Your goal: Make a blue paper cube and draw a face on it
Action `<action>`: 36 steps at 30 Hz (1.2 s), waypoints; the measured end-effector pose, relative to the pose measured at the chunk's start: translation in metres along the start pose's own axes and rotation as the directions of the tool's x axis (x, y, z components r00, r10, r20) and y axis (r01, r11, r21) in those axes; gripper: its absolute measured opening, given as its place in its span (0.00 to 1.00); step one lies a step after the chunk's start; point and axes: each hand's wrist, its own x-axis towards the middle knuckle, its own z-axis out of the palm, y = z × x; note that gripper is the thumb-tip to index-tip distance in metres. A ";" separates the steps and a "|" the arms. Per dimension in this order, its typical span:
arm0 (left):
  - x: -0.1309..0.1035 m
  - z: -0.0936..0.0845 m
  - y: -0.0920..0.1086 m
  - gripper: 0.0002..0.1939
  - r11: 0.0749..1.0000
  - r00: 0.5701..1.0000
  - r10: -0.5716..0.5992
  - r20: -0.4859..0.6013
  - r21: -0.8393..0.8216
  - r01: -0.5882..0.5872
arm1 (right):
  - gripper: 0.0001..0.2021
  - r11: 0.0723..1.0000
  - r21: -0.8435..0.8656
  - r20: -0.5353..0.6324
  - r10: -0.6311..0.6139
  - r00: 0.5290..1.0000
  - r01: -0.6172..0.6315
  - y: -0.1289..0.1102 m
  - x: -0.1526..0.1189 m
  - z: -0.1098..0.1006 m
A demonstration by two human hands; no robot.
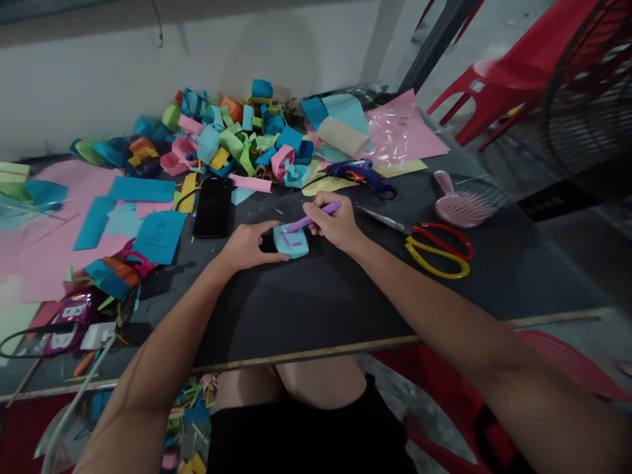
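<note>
In the middle of the dark table, a small light-blue folded paper piece (pixel 298 247) bears purple strokes on its top face. My left hand (pixel 249 247) grips it from the left, thumb along the near edge and fingers at the far edge. A purple pen (pixel 320 216) is pinched in my right hand (pixel 336 220), its tip at the far part of the paper piece. Right of my right hand lie scissors (pixel 415 234) with red and yellow handles. A black phone (pixel 212 207) rests just beyond my left hand.
Colourful paper pieces (pixel 232 135) are heaped along the wall. Behind my right hand are a blue glue gun (pixel 363 172) and a cardboard tube (pixel 343 135). A pink hairbrush (pixel 461 205) lies right, near a fan (pixel 590 99). Pink sheets (pixel 74 224) and blue strips cover the left side.
</note>
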 end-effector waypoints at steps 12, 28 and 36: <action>0.000 0.001 -0.002 0.40 1.000 1.000 0.009 -0.013 -0.005 -0.010 | 0.22 0.999 0.019 0.029 0.038 0.999 -0.039 0.000 0.002 0.000; 0.000 0.002 -0.002 0.40 1.000 1.000 0.008 -0.003 -0.003 -0.008 | 0.22 0.997 0.004 0.024 0.071 0.997 -0.071 0.000 0.002 -0.002; -0.003 -0.005 0.000 0.39 0.999 0.999 0.001 -0.048 -0.041 -0.003 | 0.26 0.970 0.244 -0.185 0.059 0.981 -0.012 -0.002 0.008 0.000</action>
